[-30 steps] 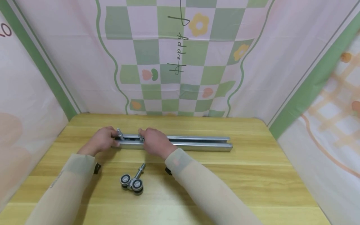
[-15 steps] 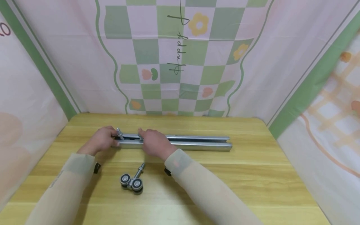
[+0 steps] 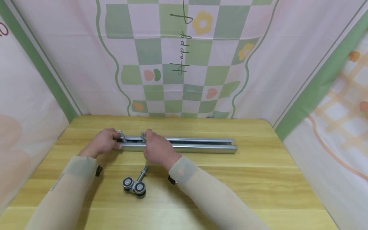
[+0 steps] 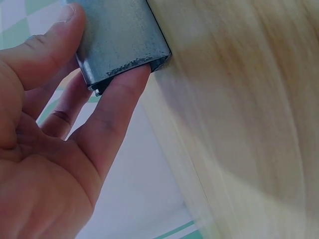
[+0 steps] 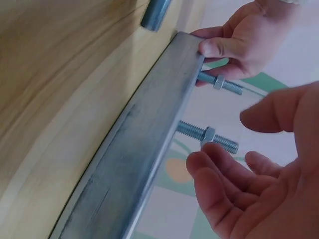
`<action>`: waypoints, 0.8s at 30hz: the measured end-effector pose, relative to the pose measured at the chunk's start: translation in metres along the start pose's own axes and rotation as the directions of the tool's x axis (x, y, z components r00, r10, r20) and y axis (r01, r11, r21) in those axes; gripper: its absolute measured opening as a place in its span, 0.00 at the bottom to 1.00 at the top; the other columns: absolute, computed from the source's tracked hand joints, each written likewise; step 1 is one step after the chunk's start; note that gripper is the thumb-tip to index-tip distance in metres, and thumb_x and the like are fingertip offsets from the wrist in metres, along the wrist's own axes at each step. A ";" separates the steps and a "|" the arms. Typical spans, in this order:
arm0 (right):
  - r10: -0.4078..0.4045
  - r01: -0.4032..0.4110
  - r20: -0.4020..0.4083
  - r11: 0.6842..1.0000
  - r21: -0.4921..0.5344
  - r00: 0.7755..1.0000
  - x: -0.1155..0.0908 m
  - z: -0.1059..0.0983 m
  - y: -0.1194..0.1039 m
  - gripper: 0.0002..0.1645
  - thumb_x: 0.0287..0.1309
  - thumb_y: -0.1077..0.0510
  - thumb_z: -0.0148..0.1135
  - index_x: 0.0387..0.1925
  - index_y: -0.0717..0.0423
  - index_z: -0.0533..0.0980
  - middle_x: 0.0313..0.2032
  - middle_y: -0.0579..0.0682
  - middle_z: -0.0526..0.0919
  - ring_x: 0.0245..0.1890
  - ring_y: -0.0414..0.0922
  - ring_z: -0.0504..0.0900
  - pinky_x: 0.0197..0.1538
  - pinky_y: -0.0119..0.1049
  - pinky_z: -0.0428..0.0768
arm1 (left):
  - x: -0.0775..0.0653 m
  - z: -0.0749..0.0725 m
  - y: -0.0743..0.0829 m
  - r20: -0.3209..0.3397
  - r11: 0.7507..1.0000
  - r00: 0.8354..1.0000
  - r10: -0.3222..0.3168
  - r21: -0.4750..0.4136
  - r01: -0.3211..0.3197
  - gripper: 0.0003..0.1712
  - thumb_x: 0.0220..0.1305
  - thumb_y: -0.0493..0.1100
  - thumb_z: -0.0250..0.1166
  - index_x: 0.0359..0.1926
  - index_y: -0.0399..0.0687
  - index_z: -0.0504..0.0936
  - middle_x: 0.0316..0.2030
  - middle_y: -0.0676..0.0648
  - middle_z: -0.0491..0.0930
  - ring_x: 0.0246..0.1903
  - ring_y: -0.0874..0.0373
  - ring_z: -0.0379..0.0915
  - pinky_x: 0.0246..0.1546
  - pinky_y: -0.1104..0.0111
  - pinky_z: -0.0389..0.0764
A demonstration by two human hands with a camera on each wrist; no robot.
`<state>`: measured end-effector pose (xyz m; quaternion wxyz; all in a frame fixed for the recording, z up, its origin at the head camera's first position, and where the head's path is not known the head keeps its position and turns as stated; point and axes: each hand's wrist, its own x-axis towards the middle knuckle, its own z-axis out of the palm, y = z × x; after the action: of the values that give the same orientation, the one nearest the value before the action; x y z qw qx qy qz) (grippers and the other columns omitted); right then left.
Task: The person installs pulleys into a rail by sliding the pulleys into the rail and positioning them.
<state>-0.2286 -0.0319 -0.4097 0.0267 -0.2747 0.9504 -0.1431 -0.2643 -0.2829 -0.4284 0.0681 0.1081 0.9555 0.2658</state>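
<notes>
A steel C-shaped rail (image 3: 205, 149) lies on the table with its slot facing up. Two threaded bolts with nuts stick up from the slot, one bolt (image 3: 122, 136) near the left end and another bolt (image 3: 142, 136) a little to its right. My left hand (image 3: 102, 142) grips the rail's left end; in the left wrist view its thumb lies on the side wall and a finger reaches into the end opening. My right hand (image 5: 259, 184) has thumb and fingers spread beside the second bolt, fingertips at its nut; whether they touch cannot be told.
A four-wheeled trolley roller (image 3: 135, 187) with a threaded stem lies on the wooden table (image 3: 258, 185), nearer me than the rail. Its stem end (image 5: 155, 14) shows in the right wrist view. Printed fabric (image 3: 189, 64) hangs behind and at both sides.
The right thumb and fingers, earlier on the second bolt, have loosened and shifted slightly right, so more of that bolt shows. The left hand and rail have stayed in place.
</notes>
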 end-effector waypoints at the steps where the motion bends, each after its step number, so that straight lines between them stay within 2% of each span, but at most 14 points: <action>1: 0.012 -0.012 0.000 1.000 0.011 1.000 -0.001 0.000 -0.001 0.24 0.64 0.60 0.56 0.59 0.63 0.65 0.29 0.48 0.76 0.19 0.41 0.73 0.19 0.31 0.73 | 0.000 0.000 0.000 0.000 1.000 1.000 -0.003 0.000 0.003 0.22 0.52 0.36 0.74 0.49 0.32 0.84 0.44 0.40 0.79 0.43 0.44 0.73 0.46 0.48 0.75; 3: 0.041 -0.041 0.009 0.999 0.017 0.999 -0.002 0.000 -0.003 0.22 0.64 0.59 0.55 0.57 0.63 0.67 0.30 0.48 0.77 0.21 0.41 0.73 0.19 0.32 0.73 | 0.000 0.000 0.000 0.002 1.000 1.000 -0.005 0.002 0.005 0.21 0.52 0.36 0.74 0.49 0.32 0.84 0.44 0.40 0.78 0.43 0.43 0.73 0.46 0.48 0.75; 7: 0.081 -0.079 0.065 0.996 -0.033 0.995 -0.005 0.003 -0.007 0.29 0.64 0.57 0.54 0.66 0.61 0.67 0.36 0.49 0.81 0.24 0.40 0.74 0.19 0.32 0.74 | 0.001 0.000 0.000 0.007 1.000 1.000 -0.005 0.003 0.005 0.21 0.52 0.36 0.74 0.48 0.32 0.84 0.45 0.40 0.78 0.43 0.43 0.73 0.46 0.49 0.75; 11: 0.121 -0.109 0.135 0.990 -0.093 0.983 -0.010 0.008 -0.010 0.28 0.64 0.54 0.57 0.64 0.58 0.71 0.31 0.48 0.81 0.21 0.41 0.74 0.17 0.35 0.73 | 0.001 0.001 -0.001 0.006 1.000 1.000 0.013 0.012 -0.013 0.22 0.53 0.37 0.74 0.49 0.32 0.84 0.44 0.40 0.79 0.42 0.44 0.73 0.45 0.49 0.75; 13: 0.137 -0.118 0.172 0.986 -0.119 0.976 -0.012 0.012 -0.012 0.18 0.64 0.52 0.58 0.52 0.55 0.77 0.27 0.47 0.80 0.21 0.42 0.74 0.18 0.36 0.74 | 0.002 0.001 -0.001 0.001 1.000 1.000 0.023 0.014 -0.023 0.21 0.52 0.37 0.74 0.48 0.32 0.84 0.43 0.40 0.79 0.41 0.45 0.73 0.45 0.50 0.76; 15: 0.146 -0.123 0.197 0.984 -0.125 0.970 -0.014 0.016 -0.013 0.11 0.63 0.50 0.59 0.40 0.53 0.79 0.26 0.46 0.78 0.21 0.42 0.74 0.19 0.36 0.74 | 0.001 0.002 -0.002 0.000 1.000 1.000 0.023 0.008 -0.023 0.20 0.52 0.37 0.74 0.46 0.32 0.85 0.43 0.40 0.79 0.41 0.45 0.73 0.45 0.50 0.76; 18: 0.143 -0.124 0.234 0.988 -0.097 0.962 -0.016 0.022 -0.016 0.13 0.62 0.48 0.61 0.24 0.48 0.74 0.22 0.45 0.75 0.20 0.42 0.74 0.20 0.36 0.74 | 0.001 0.001 -0.002 -0.002 1.000 1.000 0.021 0.009 -0.021 0.18 0.52 0.37 0.74 0.44 0.32 0.85 0.43 0.40 0.79 0.42 0.44 0.73 0.45 0.50 0.76; 24: 0.122 -0.112 0.260 0.992 -0.054 0.958 -0.018 0.030 -0.020 0.15 0.61 0.48 0.59 0.21 0.47 0.74 0.22 0.44 0.75 0.21 0.42 0.74 0.22 0.37 0.74 | -0.001 0.000 -0.001 0.003 1.000 1.000 0.015 0.002 -0.015 0.17 0.52 0.37 0.74 0.44 0.33 0.85 0.44 0.40 0.79 0.41 0.45 0.73 0.44 0.51 0.76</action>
<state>-0.1991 -0.0457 -0.4329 0.1555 -0.2351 0.9557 -0.0849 -0.2639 -0.2839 -0.4291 0.0672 0.1157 0.9549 0.2650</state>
